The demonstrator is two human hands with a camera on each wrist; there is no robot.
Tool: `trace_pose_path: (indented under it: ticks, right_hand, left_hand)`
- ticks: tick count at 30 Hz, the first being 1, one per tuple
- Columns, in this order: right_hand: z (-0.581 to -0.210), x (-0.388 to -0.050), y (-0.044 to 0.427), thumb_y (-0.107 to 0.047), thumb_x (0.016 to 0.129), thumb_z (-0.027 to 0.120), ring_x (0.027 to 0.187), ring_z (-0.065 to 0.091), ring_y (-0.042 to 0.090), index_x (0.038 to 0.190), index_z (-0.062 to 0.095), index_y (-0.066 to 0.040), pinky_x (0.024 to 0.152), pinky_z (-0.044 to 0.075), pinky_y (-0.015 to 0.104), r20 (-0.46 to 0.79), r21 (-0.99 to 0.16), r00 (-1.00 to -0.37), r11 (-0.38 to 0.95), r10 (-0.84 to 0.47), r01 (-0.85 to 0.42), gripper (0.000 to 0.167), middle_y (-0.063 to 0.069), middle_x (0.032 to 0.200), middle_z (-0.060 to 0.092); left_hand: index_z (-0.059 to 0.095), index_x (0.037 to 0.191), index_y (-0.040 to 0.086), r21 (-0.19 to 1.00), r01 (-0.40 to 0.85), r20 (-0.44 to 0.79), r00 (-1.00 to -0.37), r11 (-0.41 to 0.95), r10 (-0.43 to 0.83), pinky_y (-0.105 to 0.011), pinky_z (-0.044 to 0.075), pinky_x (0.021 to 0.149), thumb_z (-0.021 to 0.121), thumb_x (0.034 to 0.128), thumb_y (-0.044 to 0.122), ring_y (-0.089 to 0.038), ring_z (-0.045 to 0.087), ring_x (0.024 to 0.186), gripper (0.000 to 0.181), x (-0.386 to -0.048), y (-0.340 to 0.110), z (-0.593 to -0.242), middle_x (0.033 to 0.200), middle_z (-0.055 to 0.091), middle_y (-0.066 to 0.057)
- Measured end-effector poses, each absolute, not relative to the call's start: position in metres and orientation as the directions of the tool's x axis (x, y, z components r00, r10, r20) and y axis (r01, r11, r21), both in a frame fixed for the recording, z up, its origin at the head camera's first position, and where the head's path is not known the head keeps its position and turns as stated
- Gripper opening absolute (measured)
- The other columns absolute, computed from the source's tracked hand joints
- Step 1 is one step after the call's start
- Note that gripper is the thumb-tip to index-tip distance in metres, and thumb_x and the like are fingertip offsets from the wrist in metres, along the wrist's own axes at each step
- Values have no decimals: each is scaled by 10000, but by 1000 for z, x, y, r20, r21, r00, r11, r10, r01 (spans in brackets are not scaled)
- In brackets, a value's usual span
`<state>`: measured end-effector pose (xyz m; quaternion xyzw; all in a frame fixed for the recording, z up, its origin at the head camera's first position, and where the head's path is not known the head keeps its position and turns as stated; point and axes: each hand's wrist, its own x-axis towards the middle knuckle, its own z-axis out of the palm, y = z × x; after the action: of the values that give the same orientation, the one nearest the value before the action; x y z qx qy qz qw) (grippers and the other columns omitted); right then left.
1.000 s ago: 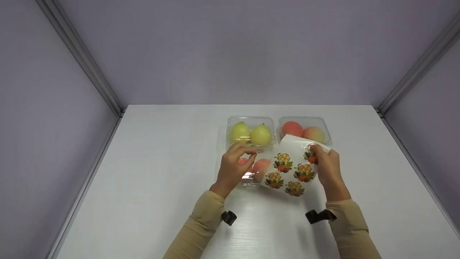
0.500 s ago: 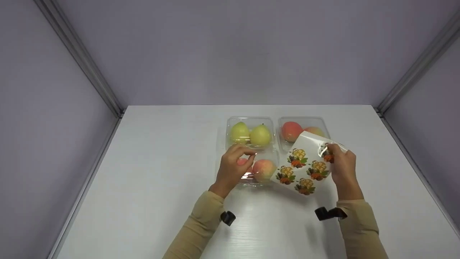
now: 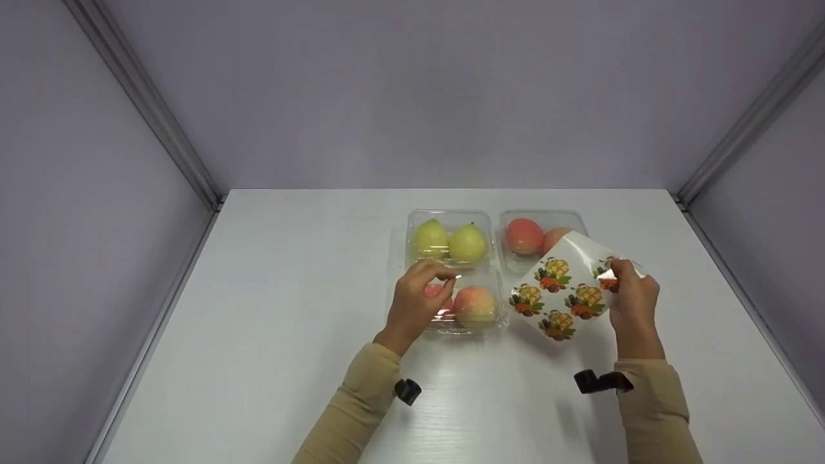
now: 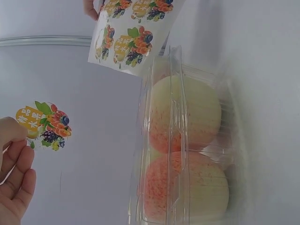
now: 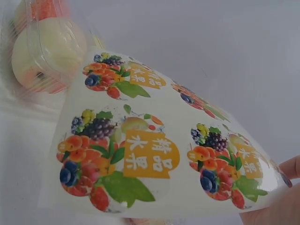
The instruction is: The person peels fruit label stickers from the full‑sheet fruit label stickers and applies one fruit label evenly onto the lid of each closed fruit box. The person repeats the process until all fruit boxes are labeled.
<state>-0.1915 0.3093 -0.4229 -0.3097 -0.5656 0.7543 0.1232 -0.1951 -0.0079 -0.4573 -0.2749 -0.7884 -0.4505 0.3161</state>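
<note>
With my left hand (image 3: 414, 299), the fingertips brought together, I pinch one transparent fruit sticker (image 4: 47, 125) by its edge, above the clear clamshell box (image 3: 459, 331) with two peaches (image 3: 475, 307). My right hand (image 3: 635, 303) grips the sticker sheet (image 3: 570, 287) near its corner; the sheet hangs bent, to the right of this box. Behind, on the white surface (image 3: 290, 290), stand a box (image 3: 450, 212) of yellow-green pears (image 3: 467, 243) and another of reddish fruits (image 3: 524, 236).
</note>
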Motion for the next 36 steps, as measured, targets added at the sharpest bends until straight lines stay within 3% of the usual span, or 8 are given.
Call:
trace_pose_path:
  ticks: [6,14,23,27,30,32,36]
  right_hand:
    - [-422,-192,312,-219,928,556,792,521,22,1024,474,-113,650,478,134,-352,-921,-795,-335,494,199,165,-73,904,528]
    - [-430,-193,310,-302,960,487,881,500,56,1029,443,-165,721,461,147,-349,-936,-773,-239,529,259,160,-45,986,486]
    - [-429,-190,299,-234,994,409,988,454,52,1059,442,-122,757,477,140,-392,-867,-833,-458,391,193,133,-56,1070,437]
    - [-436,-190,298,-208,990,423,987,430,29,1034,489,-104,804,444,145,-389,-862,-822,-479,416,166,131,-82,1056,434]
    - [-448,-191,299,-215,990,410,958,446,15,1131,516,-116,832,427,161,-400,-884,-780,-427,481,191,202,-100,1031,452]
    - [-458,-191,301,-231,988,398,940,467,8,1274,504,-123,848,432,164,-414,-894,-747,-387,520,227,323,-112,1012,469]
    - [-477,-192,309,-233,979,398,1066,519,59,1460,393,-117,951,445,192,-458,-883,-678,-384,575,270,496,-131,1035,499]
  left_hand:
    - [706,869,59,525,657,729,-675,540,112,-254,556,740,693,834,18,-145,639,798,56,-159,-6,-438,822,681,-52]
    - [705,883,58,559,644,700,-704,523,118,-321,572,744,680,848,25,-159,647,806,55,-157,-7,-438,834,675,-71]
    - [703,877,59,562,637,697,-708,528,112,-301,563,749,697,826,10,-150,643,809,71,-158,-6,-438,834,677,-60]
    - [700,882,57,562,640,698,-707,524,115,-297,563,752,690,834,18,-153,642,811,62,-157,-7,-438,836,675,-67]
    - [698,884,57,563,642,697,-708,521,119,-302,565,748,682,836,9,-157,641,809,69,-156,-7,-438,837,675,-70]
    - [695,879,54,567,639,694,-711,521,117,-305,567,743,685,830,3,-157,642,807,71,-156,-7,-439,838,678,-71]
    - [696,876,47,572,633,693,-713,522,106,-323,572,739,694,814,-14,-163,646,803,87,-156,-7,-440,844,681,-70]
